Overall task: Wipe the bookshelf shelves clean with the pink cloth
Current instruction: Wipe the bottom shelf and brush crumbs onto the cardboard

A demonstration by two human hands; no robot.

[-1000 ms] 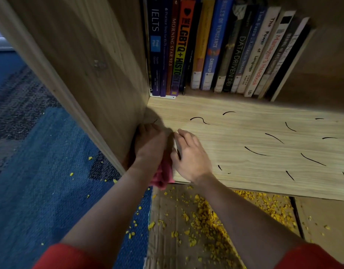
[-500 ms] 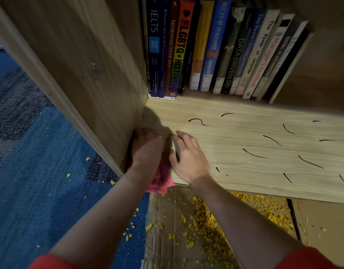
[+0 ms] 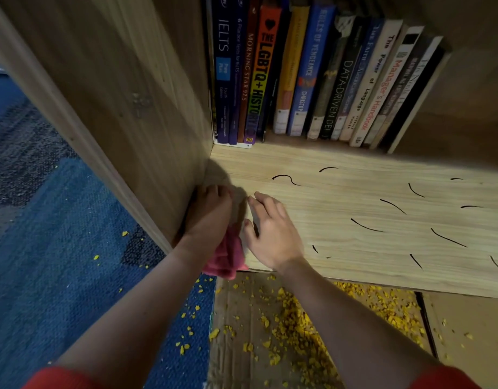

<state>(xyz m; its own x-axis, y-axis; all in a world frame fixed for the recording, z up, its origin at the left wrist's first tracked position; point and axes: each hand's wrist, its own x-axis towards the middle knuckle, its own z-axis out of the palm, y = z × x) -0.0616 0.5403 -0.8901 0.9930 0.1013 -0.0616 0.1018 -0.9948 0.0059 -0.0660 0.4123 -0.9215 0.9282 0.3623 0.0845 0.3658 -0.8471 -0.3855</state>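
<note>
A light wooden shelf board (image 3: 354, 234) carries several curved black marks. My left hand (image 3: 209, 211) presses the bunched pink cloth (image 3: 226, 256) into the shelf's front left corner, against the upright side panel (image 3: 124, 108). Most of the cloth is hidden under that hand; its tail hangs over the shelf's front edge. My right hand (image 3: 270, 234) lies palm down on the board just right of the cloth, fingers spread, thumb beside the cloth.
A row of upright books (image 3: 312, 80) fills the back of the shelf. Below the shelf edge lies flattened cardboard (image 3: 256, 332) strewn with yellow crumbs (image 3: 298, 327). Blue carpet (image 3: 59, 262) lies to the left, with a few crumbs on it.
Both hands have stayed at the front left corner and shifted only slightly. The cloth's hanging tail shows a little more below the shelf edge.
</note>
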